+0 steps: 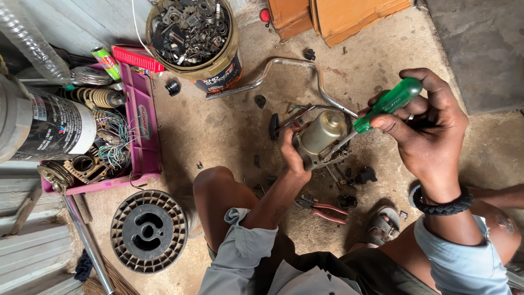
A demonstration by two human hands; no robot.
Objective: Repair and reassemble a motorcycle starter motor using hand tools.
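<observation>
1. A cylindrical grey can with a black-and-white label point(52, 127) is seen lying at far left, above a pink plastic tray of wires and parts point(146, 143).
2. A tan bucket of metal scrap point(192, 34) bears a dark label band.
3. A small metal motor assembly point(322, 136) is gripped at centre by the left hand point(292, 158), fingers closed around it.
4. A green-handled screwdriver point(386, 104) is clasped by the right hand point(423, 128); a slipped tip could jab the left hand.
</observation>
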